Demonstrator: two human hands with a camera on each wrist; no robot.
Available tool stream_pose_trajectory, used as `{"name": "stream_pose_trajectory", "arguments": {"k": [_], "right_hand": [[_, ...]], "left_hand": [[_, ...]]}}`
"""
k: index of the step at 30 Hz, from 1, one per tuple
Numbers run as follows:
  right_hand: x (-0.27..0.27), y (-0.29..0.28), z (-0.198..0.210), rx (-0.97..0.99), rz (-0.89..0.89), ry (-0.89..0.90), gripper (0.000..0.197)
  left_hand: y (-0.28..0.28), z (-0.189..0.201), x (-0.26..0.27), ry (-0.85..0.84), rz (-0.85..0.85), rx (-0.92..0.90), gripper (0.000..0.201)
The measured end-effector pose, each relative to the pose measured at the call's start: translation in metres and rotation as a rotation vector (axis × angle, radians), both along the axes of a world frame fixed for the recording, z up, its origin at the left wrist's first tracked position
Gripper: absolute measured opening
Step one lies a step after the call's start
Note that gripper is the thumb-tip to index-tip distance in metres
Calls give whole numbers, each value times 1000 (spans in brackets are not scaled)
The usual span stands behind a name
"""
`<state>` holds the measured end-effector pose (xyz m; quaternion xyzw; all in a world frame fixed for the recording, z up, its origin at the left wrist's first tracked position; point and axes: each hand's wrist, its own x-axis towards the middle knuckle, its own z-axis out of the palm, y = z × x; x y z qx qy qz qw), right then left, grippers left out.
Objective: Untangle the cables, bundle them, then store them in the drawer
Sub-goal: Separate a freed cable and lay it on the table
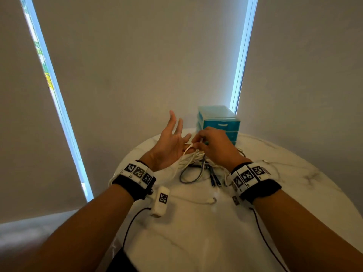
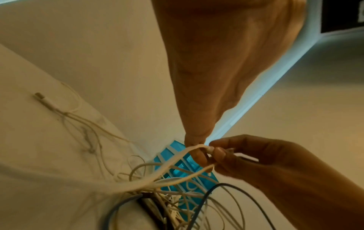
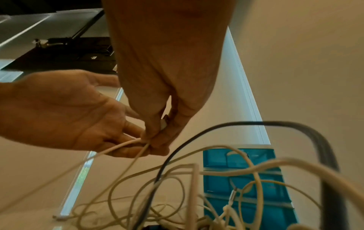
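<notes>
I see my right hand point(image 1: 213, 143) pinching a white cable point(image 2: 173, 161) end above the tangle point(image 1: 198, 165) on the table point(image 1: 275, 193), left hand point(image 1: 170, 142) released with fingers spread beside it, blue drawer unit point(image 1: 220, 122) just behind.

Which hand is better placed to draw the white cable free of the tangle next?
Right. The right hand already pinches the white cable near its end; the left hand is spread open beside it, holding nothing.

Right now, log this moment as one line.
stage: untangling | right hand: pinches white cable | left hand: open | drawer unit: closed
</notes>
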<state>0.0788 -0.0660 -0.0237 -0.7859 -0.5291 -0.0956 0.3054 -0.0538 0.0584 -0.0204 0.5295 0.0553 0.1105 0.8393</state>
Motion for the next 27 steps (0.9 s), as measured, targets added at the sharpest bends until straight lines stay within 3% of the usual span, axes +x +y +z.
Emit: {"name": "stream_pose_trajectory", "arguments": {"k": [5,7,9,12,14,17,19,21,24,27], "right_hand": [[1,-2,4,3,91,-34,13],[8,-7,5,-2,71,-9,10],[16,-15,4,4,0,40,9],[27,-29,-1,90,-111,151,3],[33,-34,-5,176,-140,229,6],[33,-36,-9,307,-116,399,6],[27,-37,-10,367,-80,501,5],[26,-38,-11,408,-55,563,5],[27,-46,-7,416,-19,595,8],[29,-56,-4,430,39,629,13]], "left_hand": [[1,-6,7,-5,2,171,82],[2,-3,5,20,90,322,81],[2,1,-3,44,276,732,75],[0,3,-15,-38,542,1371,26],[-12,1,-19,-52,407,1652,25],[-39,-16,-9,193,-56,1980,36],[-52,-32,3,413,-274,2042,44],[-59,-38,11,454,-367,2064,39],[-57,-33,13,334,-413,2128,16],[-37,-16,4,41,-201,1960,15]]}}
